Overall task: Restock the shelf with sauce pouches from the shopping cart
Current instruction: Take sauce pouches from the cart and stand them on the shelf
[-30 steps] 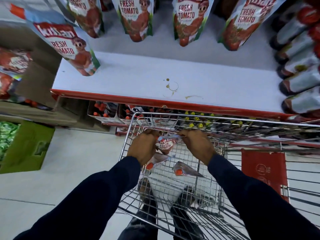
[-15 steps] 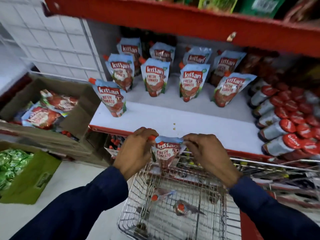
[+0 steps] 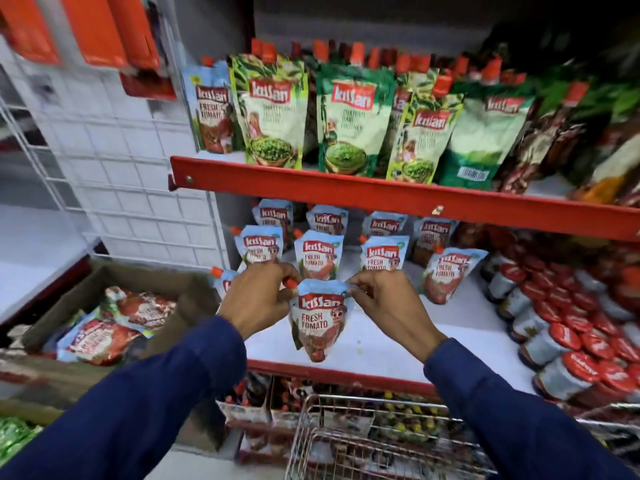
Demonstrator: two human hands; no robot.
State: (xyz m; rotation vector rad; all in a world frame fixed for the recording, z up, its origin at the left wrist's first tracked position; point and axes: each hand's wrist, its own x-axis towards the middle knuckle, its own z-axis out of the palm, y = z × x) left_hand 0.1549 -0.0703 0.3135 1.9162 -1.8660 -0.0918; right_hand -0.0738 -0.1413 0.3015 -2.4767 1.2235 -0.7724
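A Kissan fresh tomato sauce pouch (image 3: 317, 323) hangs upright between my hands, above the front of the white shelf (image 3: 464, 317). My left hand (image 3: 258, 299) pinches its top left corner by the red cap. My right hand (image 3: 384, 303) pinches the top right corner. Several matching tomato pouches (image 3: 320, 254) stand in rows further back on the same shelf. The wire shopping cart (image 3: 363, 441) sits below, at the bottom of the view; its contents are hidden from here.
Red-capped sauce bottles (image 3: 575, 341) lie stacked at the shelf's right end. The shelf above holds green chutney pouches (image 3: 349, 119) behind a red edge (image 3: 381, 195). A cardboard box (image 3: 114, 306) with pouches stands at the left, next to a white wire grid (image 3: 114, 188).
Both hands have lifted the pouch out of the cart up to the level of the white shelf. The view has tilted up from the cart to the shelves.
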